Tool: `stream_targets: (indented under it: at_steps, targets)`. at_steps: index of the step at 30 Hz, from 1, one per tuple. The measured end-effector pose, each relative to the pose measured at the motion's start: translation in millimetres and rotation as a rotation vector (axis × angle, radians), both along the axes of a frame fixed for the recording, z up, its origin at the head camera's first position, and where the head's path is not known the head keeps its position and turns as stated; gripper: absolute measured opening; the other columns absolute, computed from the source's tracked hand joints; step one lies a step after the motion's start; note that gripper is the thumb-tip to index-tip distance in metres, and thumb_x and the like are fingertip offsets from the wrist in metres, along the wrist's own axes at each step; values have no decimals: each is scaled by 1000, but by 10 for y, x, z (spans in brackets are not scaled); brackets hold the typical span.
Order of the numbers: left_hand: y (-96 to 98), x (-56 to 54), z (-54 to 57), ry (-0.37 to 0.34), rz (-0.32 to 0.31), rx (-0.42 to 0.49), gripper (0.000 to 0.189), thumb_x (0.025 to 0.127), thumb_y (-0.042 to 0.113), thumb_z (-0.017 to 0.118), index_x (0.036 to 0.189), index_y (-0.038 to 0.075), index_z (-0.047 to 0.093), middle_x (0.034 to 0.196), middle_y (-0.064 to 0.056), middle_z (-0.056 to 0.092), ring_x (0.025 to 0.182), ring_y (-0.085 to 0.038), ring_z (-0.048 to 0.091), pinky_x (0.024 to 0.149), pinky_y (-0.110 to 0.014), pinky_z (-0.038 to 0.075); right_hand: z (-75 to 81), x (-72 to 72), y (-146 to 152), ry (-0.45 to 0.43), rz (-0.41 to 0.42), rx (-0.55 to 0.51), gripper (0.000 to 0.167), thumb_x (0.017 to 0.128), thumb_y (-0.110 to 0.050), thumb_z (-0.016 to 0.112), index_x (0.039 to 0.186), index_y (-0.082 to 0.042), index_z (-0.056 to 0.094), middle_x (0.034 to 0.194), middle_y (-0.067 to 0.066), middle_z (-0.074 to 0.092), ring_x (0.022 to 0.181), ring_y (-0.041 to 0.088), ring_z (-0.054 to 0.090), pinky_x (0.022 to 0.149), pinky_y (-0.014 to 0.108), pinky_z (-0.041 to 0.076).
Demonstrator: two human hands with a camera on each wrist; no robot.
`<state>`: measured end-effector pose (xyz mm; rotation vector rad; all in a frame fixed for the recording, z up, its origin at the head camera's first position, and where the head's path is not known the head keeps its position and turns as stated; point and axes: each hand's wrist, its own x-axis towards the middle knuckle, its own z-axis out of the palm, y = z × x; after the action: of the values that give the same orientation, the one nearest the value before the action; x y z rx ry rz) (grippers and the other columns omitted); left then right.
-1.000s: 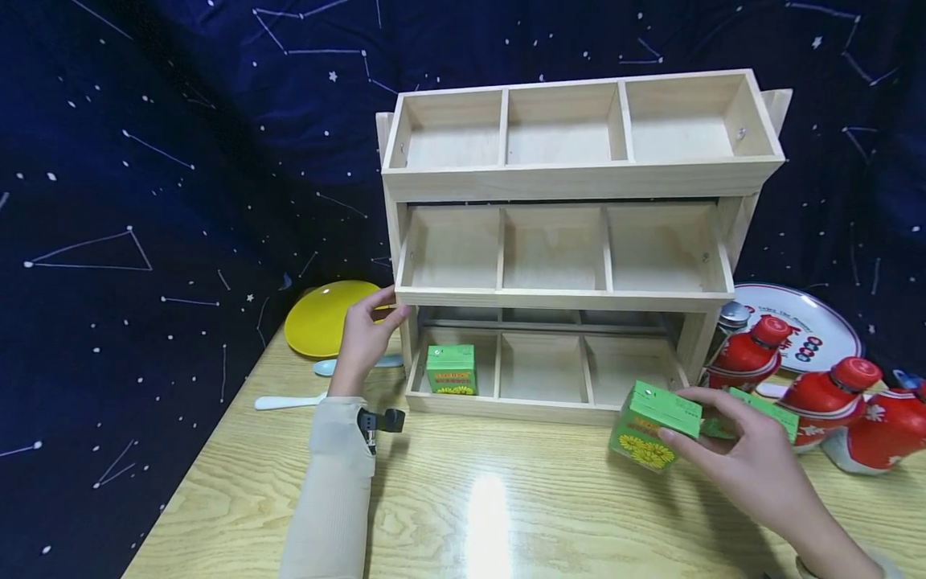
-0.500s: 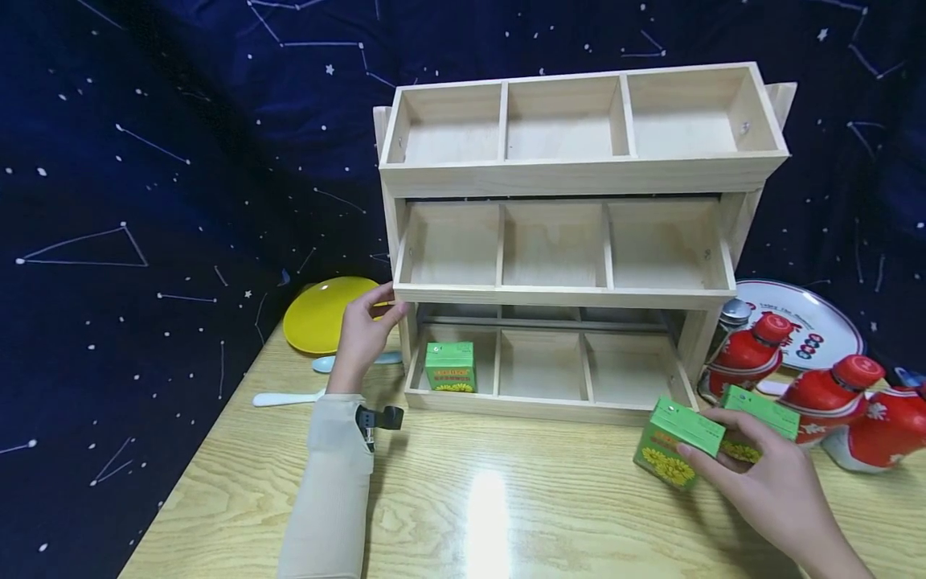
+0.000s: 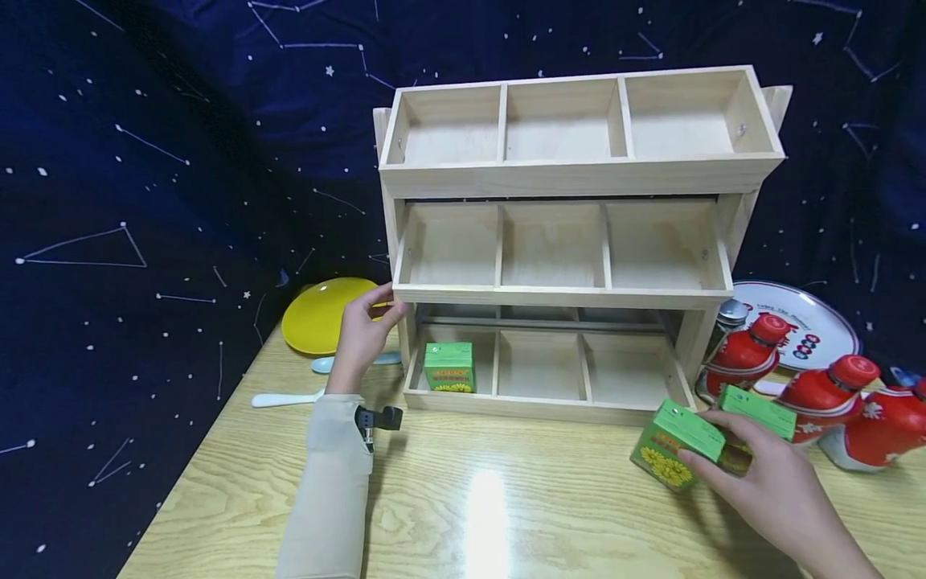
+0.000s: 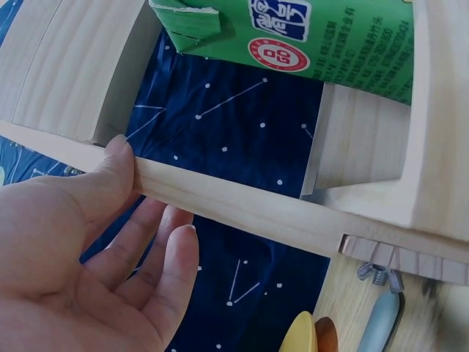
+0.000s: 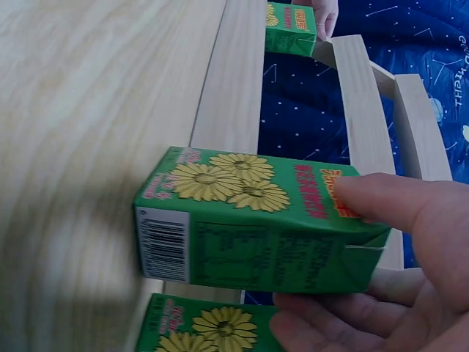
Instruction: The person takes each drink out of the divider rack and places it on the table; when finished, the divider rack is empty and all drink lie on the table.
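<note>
My right hand [image 3: 770,482] pinches a green drink carton [image 5: 242,220] printed with yellow flowers, thumb on its front and fingers on the opposite side. In the head view this carton is tilted over the table in front of the shelf's right end. A second green carton [image 3: 760,412] stands just behind it, partly covered by my fingers. My left hand [image 3: 364,334] grips the left upright [image 4: 220,198] of the wooden three-tier shelf [image 3: 571,178], thumb on one side and fingers on the other. Another green carton [image 3: 450,367] sits in the bottom tier's left compartment.
Red bottles [image 3: 839,394] with white bases stand on the right, near a metal-capped shaker [image 3: 732,314] and a white printed plate [image 3: 803,322]. On the left are a yellow plate [image 3: 314,318], a blue utensil handle [image 3: 324,365] and a white one [image 3: 285,400].
My right hand has moved right and slightly nearer to me with the carton, away from the shelf's bottom tier; over the last half second it barely moves. The left hand keeps its place.
</note>
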<state>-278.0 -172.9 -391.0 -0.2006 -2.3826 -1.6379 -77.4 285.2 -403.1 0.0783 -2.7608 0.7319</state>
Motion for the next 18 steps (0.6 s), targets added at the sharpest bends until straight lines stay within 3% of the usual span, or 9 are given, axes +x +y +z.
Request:
stream_targets:
  at_steps: [5, 11, 17, 18]
  targets:
    - [-1, 6, 0, -6, 8, -4, 44, 93, 18, 70, 136, 12, 61, 126, -8, 63, 110, -27, 61, 93, -39, 54, 70, 7, -33, -16, 21, 12, 65, 77, -34, 86, 128, -2, 61, 119, 28, 61, 102, 45, 55, 75, 62, 47]
    - [8, 20, 7, 6, -6, 4, 44, 94, 16, 70, 136, 10, 60, 126, -11, 63, 112, -29, 61, 93, -41, 54, 206, 14, -166, 45, 41, 8, 61, 76, -34, 87, 126, -9, 63, 123, 24, 61, 107, 43, 54, 77, 66, 47]
    - [15, 25, 17, -8, 5, -5, 44, 94, 18, 70, 137, 12, 60, 126, -8, 63, 112, -28, 60, 92, -39, 54, 291, -25, -367, 117, 108, -13, 57, 72, -24, 90, 122, -10, 67, 119, 16, 65, 103, 35, 60, 79, 48, 55]
    - [14, 24, 17, -10, 7, -7, 44, 94, 19, 70, 137, 13, 60, 125, -8, 63, 112, -27, 60, 92, -39, 54, 298, -35, -404, 134, 120, -13, 56, 72, -22, 90, 122, -10, 67, 118, 13, 66, 102, 33, 60, 80, 40, 54]
